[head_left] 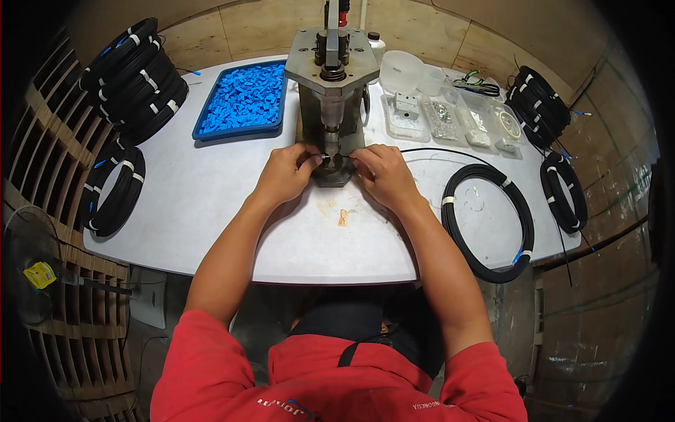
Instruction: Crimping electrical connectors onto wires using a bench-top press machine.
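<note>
A metal bench press (309, 105) stands at the back middle of the table, its ram pointing down at a small base. My left hand (287, 171) is at the left side of that base, thumb and fingers pinched together at a tiny piece too small to name. On the opposite side, my right hand (384, 172) has its fingers closed on a thin black cable (450, 151). This cable passes behind the hand and curves right to a black cable coil (450, 224) bound with white ties. The cable's end between my hands is mostly hidden by fingers.
Left of the press sits a dark blue tray (239, 133) of small blue parts. Cable coils are stacked at the left (140, 91) and right (538, 105). Clear boxes (408, 130) of small parts and a white bottle (377, 48) stand back right. Crumbs (343, 216) lie in front.
</note>
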Tool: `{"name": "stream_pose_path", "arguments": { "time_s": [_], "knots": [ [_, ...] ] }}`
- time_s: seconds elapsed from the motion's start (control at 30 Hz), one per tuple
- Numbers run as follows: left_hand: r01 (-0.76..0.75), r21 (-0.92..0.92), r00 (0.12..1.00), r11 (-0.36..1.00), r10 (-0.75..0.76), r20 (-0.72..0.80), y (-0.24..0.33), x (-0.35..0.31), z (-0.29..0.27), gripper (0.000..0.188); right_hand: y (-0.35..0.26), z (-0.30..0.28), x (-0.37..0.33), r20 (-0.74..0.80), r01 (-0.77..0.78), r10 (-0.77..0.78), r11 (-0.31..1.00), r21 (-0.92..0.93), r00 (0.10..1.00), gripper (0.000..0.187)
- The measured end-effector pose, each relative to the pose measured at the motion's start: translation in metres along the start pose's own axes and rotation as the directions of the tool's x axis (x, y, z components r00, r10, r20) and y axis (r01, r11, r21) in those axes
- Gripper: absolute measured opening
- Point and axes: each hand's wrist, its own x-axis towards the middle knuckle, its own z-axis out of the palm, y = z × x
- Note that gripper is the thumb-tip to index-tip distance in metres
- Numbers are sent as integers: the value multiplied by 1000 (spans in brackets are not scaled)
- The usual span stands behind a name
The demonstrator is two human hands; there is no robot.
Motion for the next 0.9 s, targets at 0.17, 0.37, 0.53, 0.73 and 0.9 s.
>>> {"name": "stream_pose_path", "arguments": {
  "time_s": [0.17, 0.37, 0.53, 0.73, 0.9],
  "knots": [
    [-16, -10, 1000, 1000, 16, -4, -1, 0, 1, 23, -1, -1, -1, -5, 5, -5, 1000, -4, 1000, 25],
    [-21, 13, 1000, 1000, 21, -16, -1, -1, 1, 24, -2, 0, -1, -1, -6, 6, 1000, -21, 1000, 24],
    [10, 5, 1000, 1000, -11, 6, 0, 0, 0, 24, -2, 0, -2, 11, -12, 13, 999, -43, 1000, 23],
    [24, 6, 1000, 1000, -24, 5, -1, 0, 0, 22, -2, -1, -1, 9, -9, 9, 1000, -28, 1000, 24],
    [35, 5, 999, 999, -35, 11, -1, 1, 1, 22, -2, -1, -1, -18, 10, -10, 1000, -10, 1000, 27]
  ]
}}
